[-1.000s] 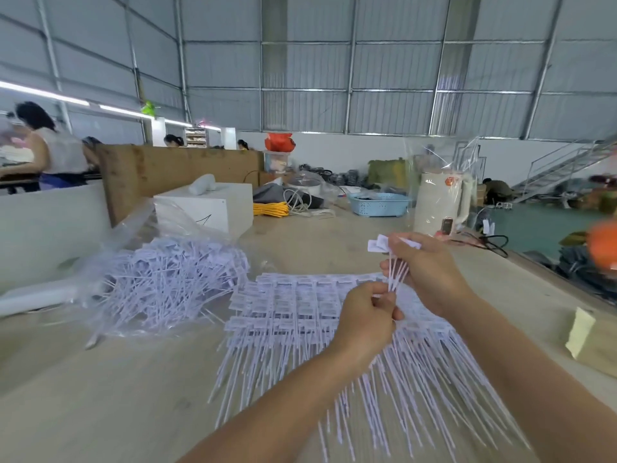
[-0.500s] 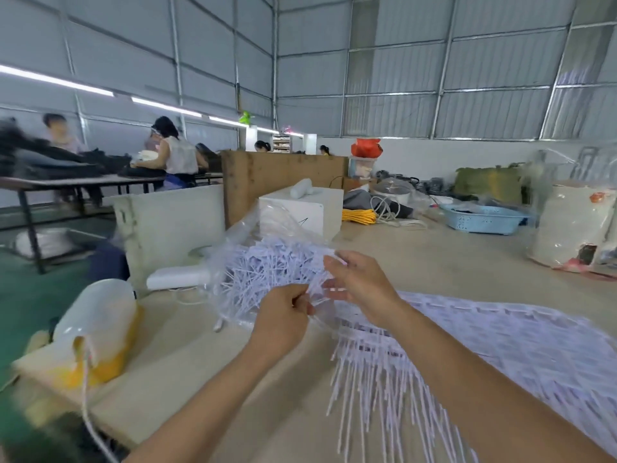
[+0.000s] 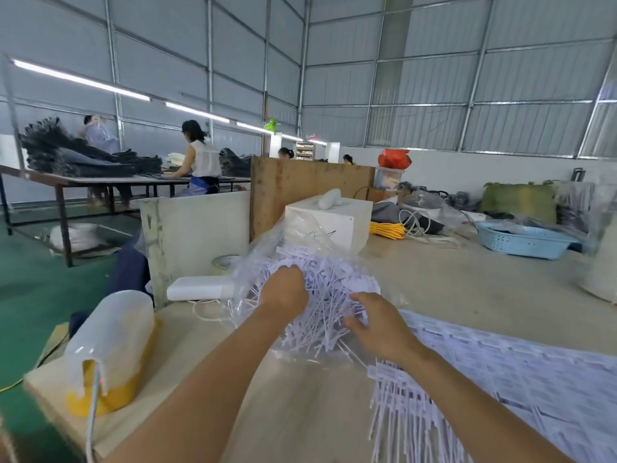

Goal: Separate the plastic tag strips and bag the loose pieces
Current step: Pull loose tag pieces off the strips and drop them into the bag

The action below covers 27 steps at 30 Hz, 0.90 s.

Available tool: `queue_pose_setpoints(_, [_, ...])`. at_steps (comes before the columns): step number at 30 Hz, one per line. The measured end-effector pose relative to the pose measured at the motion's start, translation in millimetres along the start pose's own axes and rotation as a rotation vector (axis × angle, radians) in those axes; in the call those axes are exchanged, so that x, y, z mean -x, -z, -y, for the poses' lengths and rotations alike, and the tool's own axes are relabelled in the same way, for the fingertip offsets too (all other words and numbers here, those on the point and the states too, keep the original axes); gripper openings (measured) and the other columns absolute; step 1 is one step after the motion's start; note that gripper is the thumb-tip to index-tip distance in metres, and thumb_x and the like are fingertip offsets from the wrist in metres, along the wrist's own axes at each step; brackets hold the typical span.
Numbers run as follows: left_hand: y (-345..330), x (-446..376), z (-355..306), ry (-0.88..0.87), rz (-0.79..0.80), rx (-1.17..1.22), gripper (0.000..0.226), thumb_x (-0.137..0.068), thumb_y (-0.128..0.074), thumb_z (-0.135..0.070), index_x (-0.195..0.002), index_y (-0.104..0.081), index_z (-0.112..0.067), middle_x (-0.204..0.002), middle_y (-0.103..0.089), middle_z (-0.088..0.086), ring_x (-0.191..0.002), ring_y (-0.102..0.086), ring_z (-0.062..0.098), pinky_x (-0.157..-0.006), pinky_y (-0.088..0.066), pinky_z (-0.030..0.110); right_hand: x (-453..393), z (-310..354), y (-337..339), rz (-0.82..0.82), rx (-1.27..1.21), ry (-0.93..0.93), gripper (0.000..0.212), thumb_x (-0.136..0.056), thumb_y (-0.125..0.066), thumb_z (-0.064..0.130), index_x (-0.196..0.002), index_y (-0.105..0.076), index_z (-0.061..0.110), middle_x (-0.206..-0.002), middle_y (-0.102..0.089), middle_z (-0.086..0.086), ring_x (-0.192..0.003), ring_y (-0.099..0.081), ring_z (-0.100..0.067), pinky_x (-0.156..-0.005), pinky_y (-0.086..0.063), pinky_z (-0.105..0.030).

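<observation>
Holding loose tags [image 3: 329, 289], clear bag [image 3: 267, 252] gapes.

Both bare forearms extend forward from the near edge of the frame, converging ahead. The left hand [image 3: 284, 289] is seen from its back, fingers curled downward and hidden. The right hand [image 3: 375, 324] lies just beside it to the right, fingers [image 3: 354, 322] bent inward. The hands are apart.

Corrugated metal walls [image 3: 434, 78] (lit by tube lights [image 3: 80, 80]) enclose a green floor [image 3: 30, 295] and a worktable [image 3: 100, 182].
</observation>
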<state>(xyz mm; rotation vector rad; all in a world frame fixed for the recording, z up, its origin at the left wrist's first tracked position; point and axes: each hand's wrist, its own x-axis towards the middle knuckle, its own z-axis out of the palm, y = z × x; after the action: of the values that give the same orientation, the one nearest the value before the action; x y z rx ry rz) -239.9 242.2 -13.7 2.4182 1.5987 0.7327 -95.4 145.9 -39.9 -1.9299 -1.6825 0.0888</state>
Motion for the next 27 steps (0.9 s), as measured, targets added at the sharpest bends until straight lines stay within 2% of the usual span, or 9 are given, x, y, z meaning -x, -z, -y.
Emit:
queue_pose_setpoints(5, [-3.9, -7.9, -8.3, -0.049, 0.035, -0.398, 0.026, -0.091, -0.047, -0.005, -0.114, -0.059, -0.01, -0.118, -0.059, 0.007, -0.106, -0.062, 0.022, -0.079, -0.049, 0.029, -0.7, -7.3, -2.3, 0.032, 0.017, 0.015, 0.052, -0.093, -0.056, 0.033, -0.139, -0.041, 0.014, -0.138, -0.042, -0.003, -0.124, -0.044, -0.016, -0.097, -0.031, -0.019])
queue_pose_setpoints(9, [-4.3, -9.3, -4.2, 0.043, 0.077, -0.546, 0.035, -0.096, -0.043, -0.017, -0.129, -0.052, -0.012, -0.135, -0.046, 0.013, -0.123, -0.048, 0.022, -0.089, -0.047, 0.03, 2.8, -12.0, 1.6, 0.071, 0.074, 0.049, 0.046, -0.092, -0.056, 0.023, -0.135, -0.045, 0.011, -0.135, -0.043, -0.005, -0.125, -0.042, -0.018, -0.097, -0.032, -0.02])
queue_pose_setpoints(12, [-2.4, -0.7, -11.9, 0.014, 0.096, -0.731, 0.038, -0.094, -0.043, -0.021, -0.129, -0.05, -0.01, -0.131, -0.045, 0.014, -0.119, -0.042, 0.025, -0.085, -0.051, 0.028, 9.1, -10.8, 4.7, 0.085, 0.064, 0.062, 0.044, -0.093, -0.056, 0.023, -0.133, -0.045, 0.01, -0.138, -0.041, -0.005, -0.126, -0.042, -0.02, -0.098, -0.031, -0.022])
queue_pose_setpoints(14, [1.5, 9.5, -26.4, 0.018, 0.086, -0.785, 0.039, -0.093, -0.041, -0.021, -0.128, -0.051, -0.009, -0.128, -0.045, 0.015, -0.115, -0.045, 0.03, -0.083, -0.052, 0.034, 17.3, -10.4, 11.4, 0.059, 0.027, 0.063, 0.043, -0.093, -0.056, 0.023, -0.133, -0.045, 0.012, -0.14, -0.04, -0.004, -0.125, -0.043, -0.019, -0.095, -0.031, -0.019])
queue_pose_setpoints(17, [12.1, 31.4, -50.8, 0.062, -0.012, -0.726, 0.044, -0.092, -0.043, -0.021, -0.132, -0.042, -0.004, -0.133, -0.038, 0.017, -0.12, -0.043, 0.037, -0.093, -0.046, 0.045, 30.0, -10.5, 25.7, 0.022, -0.038, 0.063, 0.046, -0.093, -0.058, 0.024, -0.136, -0.044, 0.015, -0.138, -0.042, -0.003, -0.124, -0.044, -0.017, -0.094, -0.031, -0.017])
queue_pose_setpoints(20, [10.9, 54.4, -85.1, -0.141, -0.126, -0.602, 0.056, -0.088, -0.053, -0.029, -0.135, -0.033, -0.006, -0.134, -0.033, 0.013, -0.12, -0.041, 0.032, -0.092, -0.042, 0.04, 54.9, -26.5, 54.4, -0.038, -0.075, 0.013, 0.045, -0.092, -0.059, 0.024, -0.134, -0.048, 0.014, -0.137, -0.045, -0.004, -0.122, -0.047, -0.018, -0.093, -0.035, -0.018])
queue_pose_setpoints(22, [7.9, 70.9, -111.2, -0.322, -0.129, -0.486, 0.059, -0.089, -0.052, -0.032, -0.138, -0.029, -0.008, -0.134, -0.031, 0.012, -0.118, -0.041, 0.03, -0.09, -0.043, 0.039, 77.1, -47.5, 80.7, -0.091, -0.087, -0.045, 0.041, -0.091, -0.061, 0.022, -0.13, -0.053, 0.012, -0.133, -0.05, -0.005, -0.115, -0.053, -0.019, -0.087, -0.038, -0.016])
queue_pose_setpoints(25, [-5.7, 95.4, -149.1, -0.596, -0.047, -0.295, 0.048, -0.094, -0.045, -0.031, -0.137, -0.036, -0.011, -0.133, -0.034, 0.01, -0.118, -0.039, 0.028, -0.09, -0.045, 0.037, 119.1, -89.9, 127.5, -0.218, -0.107, -0.188, 0.034, -0.089, -0.064, 0.017, -0.121, -0.059, 0.008, -0.126, -0.059, -0.007, -0.1, -0.058, -0.018, -0.087, -0.046, -0.027])
queue_pose_setpoints(27, [-19.9, 111.2, -173.1, -0.751, 0.05, -0.195, 0.042, -0.096, -0.043, -0.031, -0.133, -0.044, -0.011, -0.13, -0.038, 0.009, -0.117, -0.039, 0.027, -0.093, -0.045, 0.038, 150.9, -121.2, 154.3, -0.299, -0.059, -0.296, 0.03, -0.089, -0.063, 0.015, -0.117, -0.062, 0.007, -0.121, -0.062, -0.008, -0.097, -0.059, -0.018, -0.086, -0.045, -0.026])
